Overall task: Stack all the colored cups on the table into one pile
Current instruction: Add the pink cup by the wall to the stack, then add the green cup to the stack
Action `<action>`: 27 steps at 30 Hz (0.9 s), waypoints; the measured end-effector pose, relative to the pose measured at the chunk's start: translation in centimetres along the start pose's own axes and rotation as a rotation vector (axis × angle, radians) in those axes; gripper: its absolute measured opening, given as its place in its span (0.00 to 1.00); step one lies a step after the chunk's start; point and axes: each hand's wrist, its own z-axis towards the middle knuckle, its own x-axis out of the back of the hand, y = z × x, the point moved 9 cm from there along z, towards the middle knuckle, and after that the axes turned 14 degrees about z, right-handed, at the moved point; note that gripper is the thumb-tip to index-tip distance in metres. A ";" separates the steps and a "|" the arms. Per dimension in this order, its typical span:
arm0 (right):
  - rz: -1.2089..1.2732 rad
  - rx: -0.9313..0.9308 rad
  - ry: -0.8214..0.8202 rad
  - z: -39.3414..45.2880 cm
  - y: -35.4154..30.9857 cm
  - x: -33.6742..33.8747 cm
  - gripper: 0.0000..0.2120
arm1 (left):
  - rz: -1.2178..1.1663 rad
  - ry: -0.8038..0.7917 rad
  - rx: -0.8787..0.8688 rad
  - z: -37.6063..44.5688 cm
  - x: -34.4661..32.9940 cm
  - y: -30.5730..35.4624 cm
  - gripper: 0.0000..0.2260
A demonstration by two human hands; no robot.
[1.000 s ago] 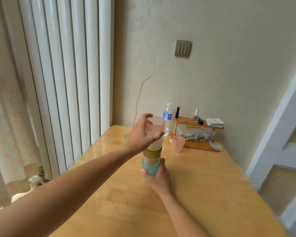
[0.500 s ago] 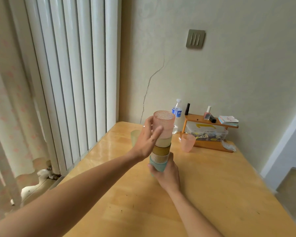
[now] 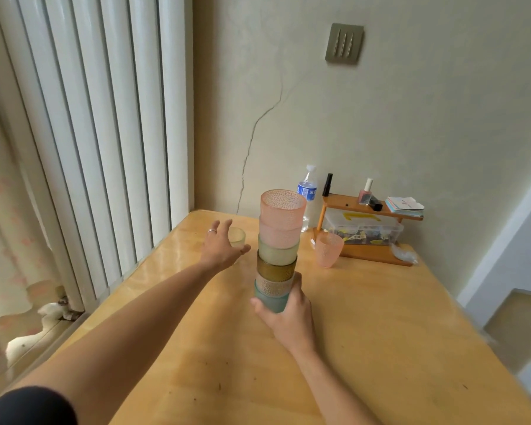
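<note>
A pile of several nested cups (image 3: pixel 278 250) stands upright mid-table, pink on top, then pale green, amber, beige and teal at the bottom. My right hand (image 3: pixel 285 311) grips the teal bottom cup from the near side. My left hand (image 3: pixel 219 248) is open with fingers spread, reaching out to the left of the pile, just in front of a pale yellow-green cup (image 3: pixel 238 235) that stands on the table and is partly hidden by the fingers. A single pink cup (image 3: pixel 328 250) stands to the right of the pile, near the wooden shelf.
The wooden table (image 3: pixel 365 348) fills the lower view. At its far right against the wall stand a small wooden shelf (image 3: pixel 362 207) with bottles and cards, a clear plastic box (image 3: pixel 365 230) under it, and a water bottle (image 3: pixel 306 194). White vertical blinds (image 3: pixel 98 118) hang along the left.
My left hand has let go of the pink top cup, which now sits on the pile, and moved left and away toward the pale yellow-green cup. The right hand still holds the pile's base.
</note>
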 end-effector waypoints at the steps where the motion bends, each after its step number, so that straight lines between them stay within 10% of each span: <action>1: 0.000 0.001 -0.001 0.1 0.1 0.0 0.38 | -0.009 -0.016 -0.001 0.4 -0.3 -0.1 0.41; 21: -0.014 -0.108 -0.019 -1.6 -1.1 0.0 0.36 | -0.389 0.579 -0.348 -7.7 20.8 12.4 0.29; 27: -0.028 -0.169 -0.068 -1.9 -1.5 0.2 0.37 | -0.395 0.464 -0.491 -11.2 19.9 16.4 0.29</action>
